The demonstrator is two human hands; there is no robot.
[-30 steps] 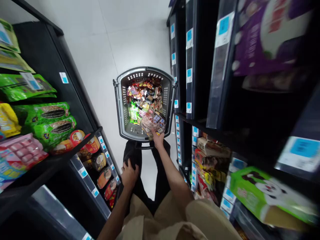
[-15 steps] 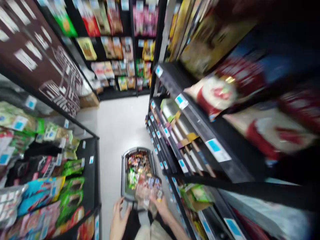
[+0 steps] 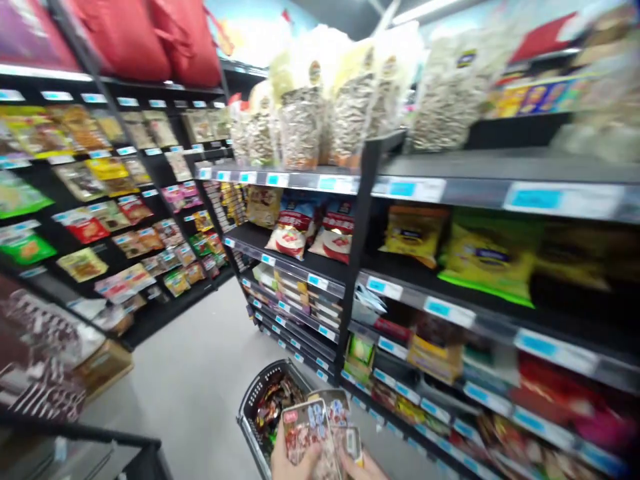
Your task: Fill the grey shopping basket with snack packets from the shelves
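Note:
My left hand (image 3: 294, 463) is closed around a clear snack pack (image 3: 305, 433) with a pinkish-brown print and blue lettering. Just to the right, my right hand (image 3: 364, 465) is closed on a second similar pack (image 3: 345, 437), its thumb across the front. Part of another pack face (image 3: 334, 403) shows behind them; whether it belongs to the second pack I cannot tell. Below and beyond the packs is a dark grey shopping basket (image 3: 246, 400), holding dark-wrapped snacks (image 3: 275, 400). The packs hide the basket's near right part.
A long shelf unit (image 3: 369, 233) runs along the right, with bagged goods such as yellow-green bags (image 3: 493, 257). Another shelf wall (image 3: 165, 313) with hanging snacks stands at the back left. A cardboard box (image 3: 103, 367) sits on the pale floor (image 3: 200, 360) at left.
The view has swung right and up, towards the shelves. My left hand, empty and spread before, now grips a pack beside my right hand.

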